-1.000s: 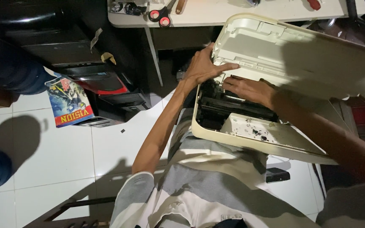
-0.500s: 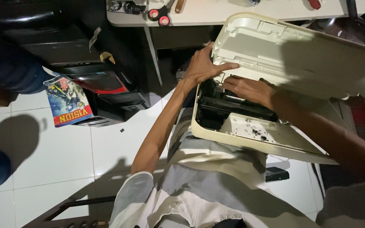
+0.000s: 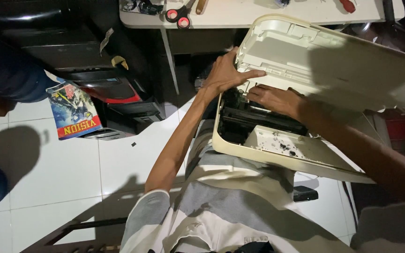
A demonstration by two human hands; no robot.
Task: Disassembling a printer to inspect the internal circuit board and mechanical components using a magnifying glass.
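A cream printer (image 3: 277,154) rests on my lap with its lid (image 3: 333,61) lifted. My left hand (image 3: 228,72) grips the lid's left corner, thumb and fingers wrapped around its edge, holding it up. My right hand (image 3: 273,98) reaches under the lid into the dark inner bay (image 3: 258,124); its fingertips lie inside the mechanism and what they touch is hidden. Black specks dot the pale inner tray (image 3: 282,145).
A white table (image 3: 258,16) at the top carries red-handled scissors (image 3: 179,14) and tools. Dark machines (image 3: 94,79) and a colourful booklet (image 3: 73,112) sit on the white tiled floor at left. Another person's blue-trousered leg (image 3: 5,75) stands far left.
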